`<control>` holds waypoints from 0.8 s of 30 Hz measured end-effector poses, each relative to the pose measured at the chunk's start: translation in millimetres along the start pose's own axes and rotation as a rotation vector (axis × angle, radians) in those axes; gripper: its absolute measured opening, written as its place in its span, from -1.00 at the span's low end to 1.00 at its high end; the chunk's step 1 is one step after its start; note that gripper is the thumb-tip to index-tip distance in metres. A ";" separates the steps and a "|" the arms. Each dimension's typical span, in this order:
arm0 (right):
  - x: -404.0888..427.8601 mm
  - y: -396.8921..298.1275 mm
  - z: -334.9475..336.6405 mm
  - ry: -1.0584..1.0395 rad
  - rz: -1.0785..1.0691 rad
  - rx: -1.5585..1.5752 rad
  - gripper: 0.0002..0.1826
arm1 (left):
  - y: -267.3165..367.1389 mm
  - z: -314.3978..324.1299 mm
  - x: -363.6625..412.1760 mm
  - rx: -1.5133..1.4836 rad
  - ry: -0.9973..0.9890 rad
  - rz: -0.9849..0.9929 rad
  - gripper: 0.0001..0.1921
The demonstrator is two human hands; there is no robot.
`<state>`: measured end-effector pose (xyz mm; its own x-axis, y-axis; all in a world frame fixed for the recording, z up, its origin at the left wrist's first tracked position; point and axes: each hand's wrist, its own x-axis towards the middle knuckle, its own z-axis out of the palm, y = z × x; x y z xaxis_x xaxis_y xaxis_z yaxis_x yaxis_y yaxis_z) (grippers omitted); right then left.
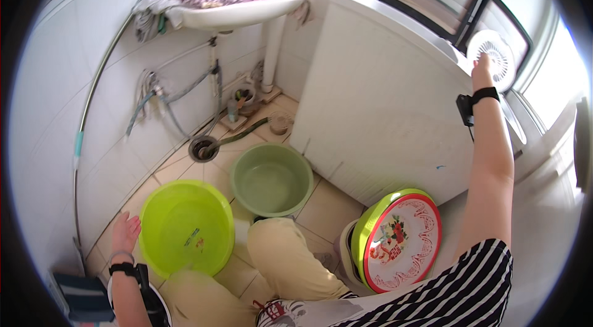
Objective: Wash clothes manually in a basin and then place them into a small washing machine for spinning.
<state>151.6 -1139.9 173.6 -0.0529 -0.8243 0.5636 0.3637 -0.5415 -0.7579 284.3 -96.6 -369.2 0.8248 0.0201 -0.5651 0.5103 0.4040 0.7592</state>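
My right hand [482, 67] reaches to the far right, with its fingers against the middle of a round white slotted plastic disc [502, 60]. The grip appears closed there, though some fingertips are hidden. The disc is tilted towards me above the top of a white appliance cabinet [384, 95]. My left hand [126, 230] is at the lower left, holding nothing, beside the rim of a bright green plastic basin [185, 220]. A duller green basin [272, 181] stands on the floor beyond my knee.
A white basin with red rim and flowers [403, 243] leans at right, against another green one. A wall sink [231, 14] bears piled clothes and a pink hanger rack. Hoses, a floor drain [204, 148] and a long pole [99, 72] are along the left wall.
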 end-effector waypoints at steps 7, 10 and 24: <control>-398.2 15.1 149.0 -0.980 0.051 -0.042 -0.67 | 4.2 14.7 -61.1 0.059 0.105 0.058 -0.62; -608.0 12.5 170.1 -1.521 0.207 -0.045 -0.69 | -38.6 10.8 -54.7 0.016 0.115 -0.034 -0.60; -983.9 20.4 132.2 -2.634 0.411 -0.096 -0.67 | -168.6 -184.7 -64.5 0.849 0.881 0.216 -0.63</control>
<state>334.0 -318.1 -352.9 0.5065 0.7295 -0.4597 0.0643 -0.5636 -0.8235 100.1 3.0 -520.4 0.6349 0.7520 -0.1774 0.6511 -0.3970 0.6469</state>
